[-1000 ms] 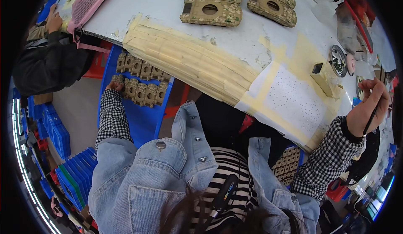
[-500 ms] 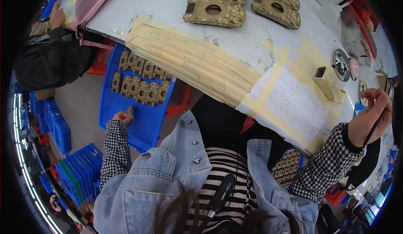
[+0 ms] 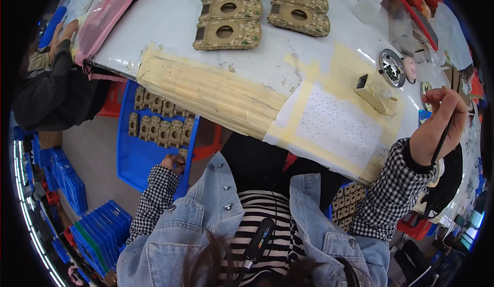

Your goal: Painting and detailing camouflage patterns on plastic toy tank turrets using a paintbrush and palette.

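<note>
My left hand [image 3: 174, 163] is over the near right part of a blue tray [image 3: 133, 166], its fingers closed on a small camouflage-patterned casing [image 3: 183, 153]. Most of that piece is hidden by the fingers. Beyond it in the tray stand two rows of similar camouflage casings [image 3: 164, 132], each with a round opening. Raised over the table's right side, my right hand [image 3: 443, 125] has curled fingers and grips a thin dark stick-like tool [image 3: 444, 142], whose tip I cannot make out.
Larger camouflage casings [image 3: 227, 33] lie in two columns on the white table [image 3: 170, 24]. A dotted paper sheet [image 3: 334, 125], a taped block [image 3: 375, 92] and a round metal dish [image 3: 392, 68] sit at right. A pink basket [image 3: 110, 16] and another person's arm [image 3: 46, 89] are at left.
My left hand has moved right and nearer to me within the tray, carrying the small casing. My right hand stays raised with the tool. The whole view has shifted slightly.
</note>
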A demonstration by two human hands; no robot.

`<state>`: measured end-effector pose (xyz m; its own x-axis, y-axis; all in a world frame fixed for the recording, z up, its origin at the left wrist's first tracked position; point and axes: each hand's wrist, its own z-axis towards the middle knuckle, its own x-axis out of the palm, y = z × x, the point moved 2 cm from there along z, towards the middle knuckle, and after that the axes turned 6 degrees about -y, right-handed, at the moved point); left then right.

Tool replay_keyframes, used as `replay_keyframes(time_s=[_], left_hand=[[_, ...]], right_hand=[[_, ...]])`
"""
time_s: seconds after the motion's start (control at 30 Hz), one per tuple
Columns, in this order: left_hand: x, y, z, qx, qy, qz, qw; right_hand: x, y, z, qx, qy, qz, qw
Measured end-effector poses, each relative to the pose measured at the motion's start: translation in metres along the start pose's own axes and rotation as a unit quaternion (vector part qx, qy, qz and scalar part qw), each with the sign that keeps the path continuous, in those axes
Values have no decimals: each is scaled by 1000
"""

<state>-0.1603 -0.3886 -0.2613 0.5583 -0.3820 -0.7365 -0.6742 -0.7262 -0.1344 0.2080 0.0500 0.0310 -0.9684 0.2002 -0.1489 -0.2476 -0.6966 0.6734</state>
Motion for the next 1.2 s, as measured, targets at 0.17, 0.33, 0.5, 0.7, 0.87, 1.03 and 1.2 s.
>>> replay_keyframes(time_s=[0.17,0.33,0.5,0.7,0.87,1.03,1.2], left_hand=[[-155,-73,-39,-15,-149,91,985],[-259,-205,-76,358,-527,-103,764],[-288,-266,-42,445,-530,112,713],[-284,-274,-21,446,-523,112,718],[-282,-276,-19,462,-515,98,716],[-286,-270,-25,508,-405,-5,760],[-294,-316,-48,556,-184,-324,743]], right_hand=[[-3,-2,3,-11,-12,50,999],[-2,0,3,-6,-24,68,997],[-2,-2,6,7,-37,58,998],[-6,2,5,-4,-38,74,997],[-5,4,5,7,-27,85,996],[-16,7,13,61,-5,153,986],[-20,11,27,-9,52,90,995]])
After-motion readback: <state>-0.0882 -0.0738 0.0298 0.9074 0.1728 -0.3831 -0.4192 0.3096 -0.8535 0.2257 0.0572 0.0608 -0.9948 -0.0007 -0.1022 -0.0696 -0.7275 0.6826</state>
